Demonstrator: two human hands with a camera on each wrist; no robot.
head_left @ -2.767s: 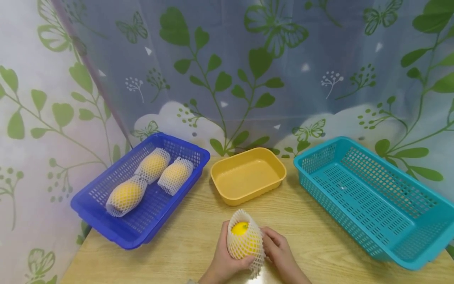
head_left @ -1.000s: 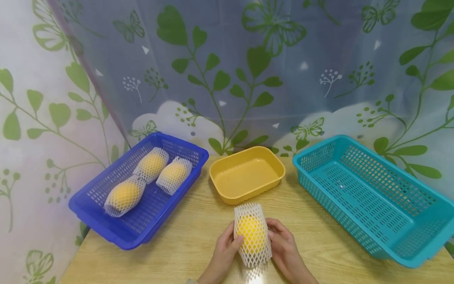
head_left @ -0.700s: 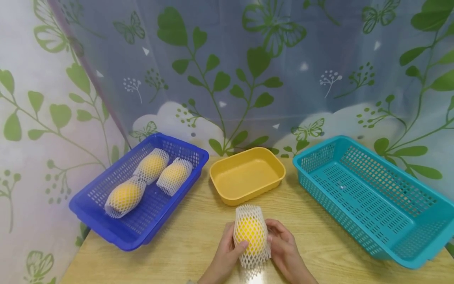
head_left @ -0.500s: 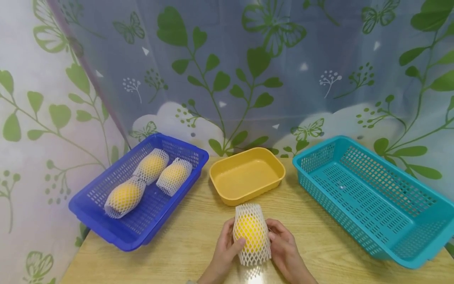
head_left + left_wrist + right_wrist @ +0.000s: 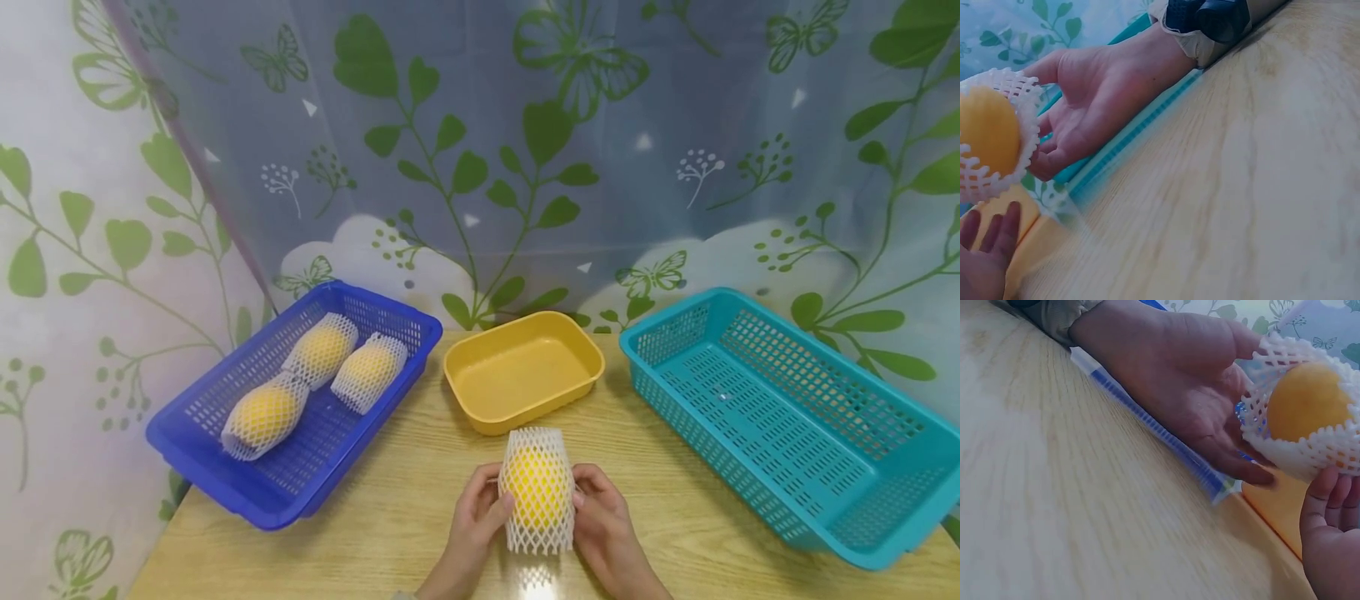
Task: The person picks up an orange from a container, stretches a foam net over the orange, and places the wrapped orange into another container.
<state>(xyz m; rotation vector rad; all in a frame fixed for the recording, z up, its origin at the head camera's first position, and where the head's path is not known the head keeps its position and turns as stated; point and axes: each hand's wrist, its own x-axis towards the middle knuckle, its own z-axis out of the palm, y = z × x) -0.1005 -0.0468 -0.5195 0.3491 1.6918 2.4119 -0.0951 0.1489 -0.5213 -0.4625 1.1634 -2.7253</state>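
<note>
A yellow fruit (image 5: 536, 487) stands upright inside a white foam net sleeve (image 5: 542, 540), held between both hands above the front of the table. My left hand (image 5: 472, 521) grips it from the left, thumb across the front of the net. On the opposite side my right hand (image 5: 609, 525) pinches the net's edge with thumb and fingers. From the right wrist, the fruit (image 5: 1307, 403) shows through the sleeve's open end, with the left hand (image 5: 1179, 381) beside it. The fruit's exact kind is hard to tell under the net.
A blue basket (image 5: 296, 504) at the left holds three more netted yellow fruits (image 5: 268, 412). The yellow tray (image 5: 525, 375) stands just beyond the hands. At the right is a teal basket (image 5: 750, 467). A patterned curtain (image 5: 480, 167) hangs behind the wooden table (image 5: 390, 533).
Earlier the fruit tilted with its bare top showing through the net's opening; now the net covers its front and it stands straighter. It has shifted slightly right; both hands stay on it.
</note>
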